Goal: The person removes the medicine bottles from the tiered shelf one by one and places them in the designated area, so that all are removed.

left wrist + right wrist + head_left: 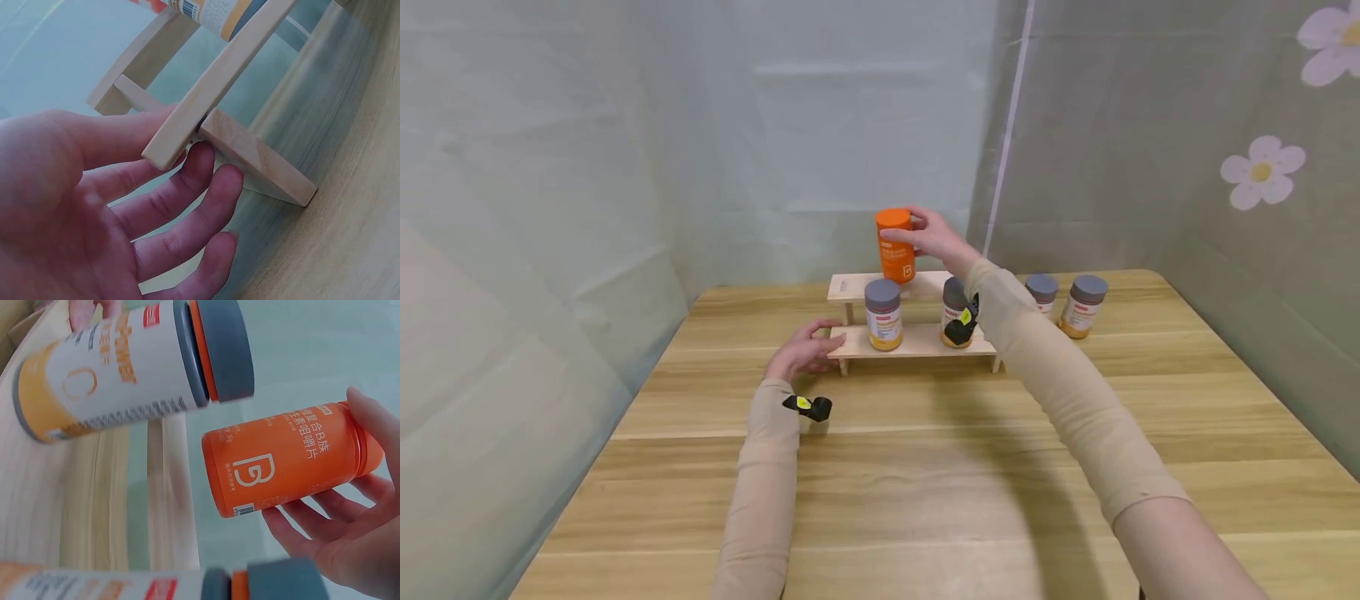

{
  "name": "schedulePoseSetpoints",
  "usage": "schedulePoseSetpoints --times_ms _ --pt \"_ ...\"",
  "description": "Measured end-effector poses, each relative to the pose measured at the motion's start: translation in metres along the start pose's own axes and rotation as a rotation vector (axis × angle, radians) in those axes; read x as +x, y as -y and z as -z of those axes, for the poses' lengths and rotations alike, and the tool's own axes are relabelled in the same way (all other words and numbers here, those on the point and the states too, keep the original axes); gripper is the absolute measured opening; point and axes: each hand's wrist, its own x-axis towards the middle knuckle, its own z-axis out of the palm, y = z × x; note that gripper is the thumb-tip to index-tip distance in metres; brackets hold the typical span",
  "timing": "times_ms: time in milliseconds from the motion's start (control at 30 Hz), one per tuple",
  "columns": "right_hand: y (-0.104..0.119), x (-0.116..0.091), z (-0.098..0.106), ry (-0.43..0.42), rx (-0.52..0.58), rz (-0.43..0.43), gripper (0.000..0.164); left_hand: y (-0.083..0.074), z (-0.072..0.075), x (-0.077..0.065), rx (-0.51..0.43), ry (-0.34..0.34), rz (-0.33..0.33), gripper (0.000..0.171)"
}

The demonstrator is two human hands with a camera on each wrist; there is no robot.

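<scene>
My right hand (938,240) grips an orange supplement bottle (897,250) near its lid, thumb on one side and fingers on the other. The bottle stands upright at the upper board of a two-tier wooden shelf (917,342), its base overlapping that board in the head view. In the right wrist view the orange bottle (281,459) shows a white B on its label. My left hand (805,350) holds the left end of the lower board, with curled fingers (187,212) under it. On that board stand a grey-lidded bottle (883,321) and a second grey-lidded bottle (953,292), partly behind the right wrist.
Two more grey-lidded bottles are on the wooden table (880,500) right of the shelf: one bottle (1042,288) partly hidden by the right sleeve, the other bottle (1081,308) beside it. A pale curtain (850,125) hangs behind the table.
</scene>
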Motion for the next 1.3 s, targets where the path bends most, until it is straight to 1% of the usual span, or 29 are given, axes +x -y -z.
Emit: schedulePoseSetpoints --times_ms 233,533,767,933,1033,1167,1300 --pt "-0.003 -0.004 0.013 -0.036 -0.005 -0.023 0.057 0.0 0.003 0.001 -0.016 0.0 0.005 0.061" --pt "-0.007 -0.006 0.024 -0.084 0.004 -0.049 0.057 0.001 0.004 0.0 -0.005 -0.013 0.006 0.058" --pt "-0.004 -0.015 0.038 -0.093 -0.009 -0.019 0.056 0.001 0.003 0.002 0.003 -0.007 -0.003 0.058" --pt "-0.003 -0.024 0.049 -0.115 -0.039 -0.033 0.058 0.0 0.004 0.002 -0.004 -0.005 -0.005 0.058" --pt "-0.003 -0.029 0.055 -0.128 -0.023 -0.033 0.058 -0.001 0.004 0.002 -0.008 0.003 -0.01 0.059" --pt "-0.006 -0.034 0.064 -0.13 0.008 0.001 0.057 -0.002 0.004 0.002 0.003 0.012 -0.016 0.059" --pt "-0.01 -0.038 0.071 -0.137 -0.008 0.017 0.056 -0.002 0.004 0.001 0.015 0.005 -0.009 0.058"
